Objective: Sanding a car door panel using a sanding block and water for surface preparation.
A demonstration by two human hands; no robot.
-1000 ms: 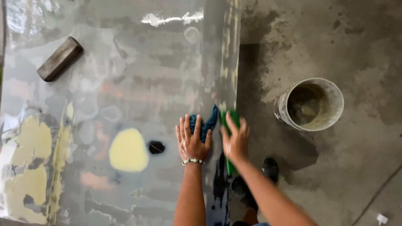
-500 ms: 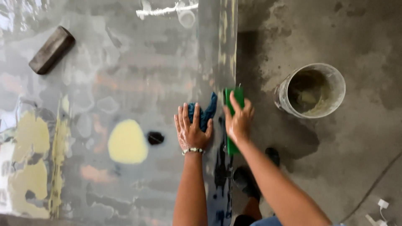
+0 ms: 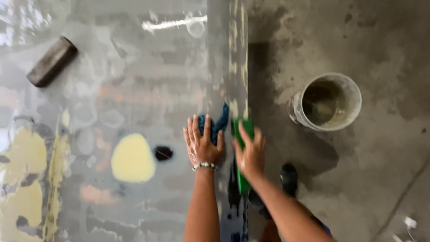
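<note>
Glossy grey slab [image 3: 134, 80], mottled with yellow and orange patches, carries both hands near its right edge. Left hand [image 3: 202, 144] lies flat, fingers spread, pressing a crumpled blue cloth [image 3: 218, 123]. Right hand [image 3: 250, 154] rests open-palmed on a flat green tool [image 3: 244, 134], its long axis running along that edge. Beyond the edge, a round grimy bucket [image 3: 329, 102] stands on rough concrete; a dark block [image 3: 51, 61] lies by the far left corner. Since a second ago, both hands have stayed put.

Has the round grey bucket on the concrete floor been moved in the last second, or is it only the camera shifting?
Cannot tell: the grey bucket sits higher in view, but so does the dark block, so likely camera shift.
</note>
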